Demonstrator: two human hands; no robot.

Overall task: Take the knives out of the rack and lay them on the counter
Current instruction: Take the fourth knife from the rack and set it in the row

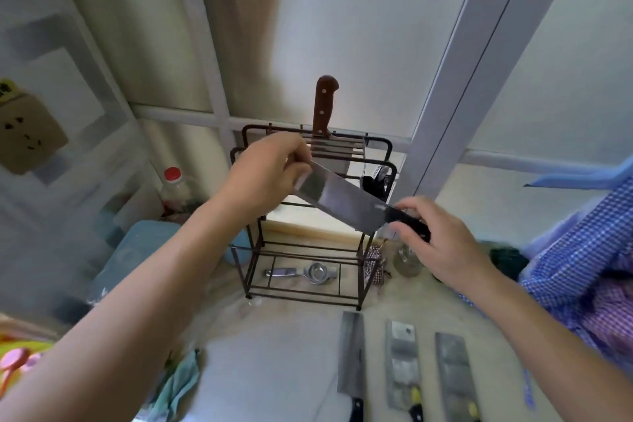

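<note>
Pale frosted window panels fill the background, and below them I see a light worktop [274, 353] carrying a dark wire rack [308, 250]. I hold a cleaver [342, 199] in the air just in front of the rack's upper part. Its long axis runs on a slant, from upper left down to lower right, with the black handle at the lower right end and the blunt far end of the blade at the upper left. My right hand [442, 243] has its fingers [406, 205] curled around the handle. My left hand [270, 171] pinches the far end of the blade, fingers closed narrow on the steel. One knife with a brown handle [323, 106] stands upright in the rack's top slots, handle up. Three cleavers [404, 363] lie side by side on the worktop near me, blades pointing away, handles toward me. A metal squeezer [305, 273] rests on the rack's bottom shelf.
</note>
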